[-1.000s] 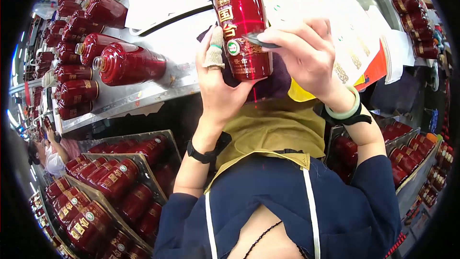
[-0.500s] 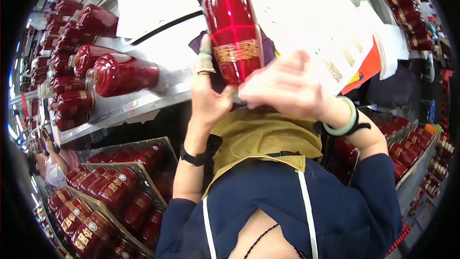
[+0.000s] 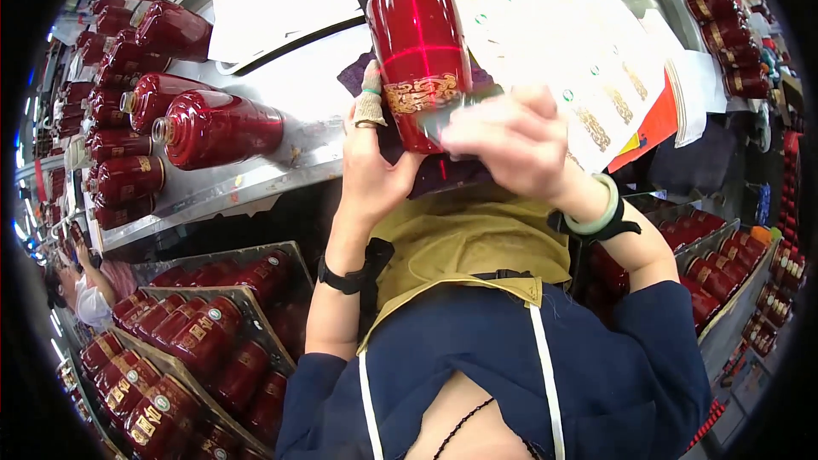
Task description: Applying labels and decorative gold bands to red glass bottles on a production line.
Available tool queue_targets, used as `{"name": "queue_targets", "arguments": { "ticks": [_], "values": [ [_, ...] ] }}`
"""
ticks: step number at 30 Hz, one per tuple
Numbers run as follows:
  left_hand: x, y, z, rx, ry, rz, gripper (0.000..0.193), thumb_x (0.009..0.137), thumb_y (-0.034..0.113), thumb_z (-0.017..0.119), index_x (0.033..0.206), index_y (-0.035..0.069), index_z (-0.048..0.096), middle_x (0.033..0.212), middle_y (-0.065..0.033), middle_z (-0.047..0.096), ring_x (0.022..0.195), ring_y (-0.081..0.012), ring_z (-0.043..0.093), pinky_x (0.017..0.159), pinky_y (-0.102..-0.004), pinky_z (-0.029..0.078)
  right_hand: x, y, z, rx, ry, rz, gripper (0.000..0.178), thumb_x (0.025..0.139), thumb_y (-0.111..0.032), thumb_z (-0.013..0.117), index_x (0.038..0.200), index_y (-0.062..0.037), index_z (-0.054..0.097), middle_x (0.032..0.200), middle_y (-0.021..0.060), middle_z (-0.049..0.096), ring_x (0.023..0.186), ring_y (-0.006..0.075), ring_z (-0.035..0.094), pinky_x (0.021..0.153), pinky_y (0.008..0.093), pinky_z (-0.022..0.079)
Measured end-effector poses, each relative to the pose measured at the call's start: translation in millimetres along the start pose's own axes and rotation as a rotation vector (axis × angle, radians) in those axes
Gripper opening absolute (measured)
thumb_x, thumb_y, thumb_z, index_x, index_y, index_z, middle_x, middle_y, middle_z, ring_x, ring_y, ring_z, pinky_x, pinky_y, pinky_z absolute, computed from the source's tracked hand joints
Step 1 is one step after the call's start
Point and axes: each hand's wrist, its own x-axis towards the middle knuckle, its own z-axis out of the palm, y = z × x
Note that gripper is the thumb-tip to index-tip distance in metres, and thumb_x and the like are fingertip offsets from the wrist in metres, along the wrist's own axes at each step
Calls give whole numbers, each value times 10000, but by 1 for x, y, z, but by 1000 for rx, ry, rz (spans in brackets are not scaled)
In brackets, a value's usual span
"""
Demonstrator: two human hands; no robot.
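A red glass bottle (image 3: 416, 30) lies with its clear neck pointing away from me over a dark purple cloth (image 3: 439, 175). A gold patterned band (image 3: 422, 92) crosses its lower part, and thin red light lines form a cross on the glass. My left hand (image 3: 372, 153) grips the bottle's left side and base; a cloth cover wraps one finger. My right hand (image 3: 515, 140), blurred, is curled at the lower right of the bottle, beside the band. A greyish thing shows at its fingertips, too smeared to name.
Two red bottles, one nearer (image 3: 226, 129), lie on the metal table (image 3: 298, 166) at left, with several more beyond. White sheets with gold patterns (image 3: 545, 25) cover the right side. Crates of red bottles (image 3: 204, 332) stand below on both sides. Another person (image 3: 89, 277) is at far left.
My right hand has closed from flatter, extended fingers to a curl and moved slightly right along the bottle's lower edge. The bottle has shifted a little to the right in my left hand.
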Motion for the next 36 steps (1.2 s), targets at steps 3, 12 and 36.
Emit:
{"name": "queue_targets", "arguments": {
  "ticks": [3, 12, 36],
  "values": [
    [3, 1, 2, -37, 31, 16, 1002, 760, 61, 857, 1604, -64, 332, 1563, -266, 485, 1370, -372, 535, 1171, -440, 397, 1, 0, -8, 129, -73, 17, 191, 779, -73, 776, 959, -130, 808, 944, -28, 784, 831, 128, 653, 783, 297, 447],
    [6, 35, -5, 104, 80, 59, 915, 730, 53, 873, 1537, -58, 456, 1491, -244, 563, 1387, -365, 526, 1174, -439, 388, 3, 2, -14, 165, -57, 116, 249, 800, -36, 809, 1040, -100, 791, 1002, 15, 774, 847, 157, 676, 785, 320, 524],
    [5, 42, 8, 174, 179, -74, 898, 693, 23, 898, 1509, -23, 524, 1311, -174, 706, 1201, -308, 643, 1082, -404, 463, 14, 32, 0, 29, 238, 738, 201, 948, -32, 689, 1145, -6, 721, 1043, 169, 762, 905, 279, 716, 839, 379, 554]
  ]
}}
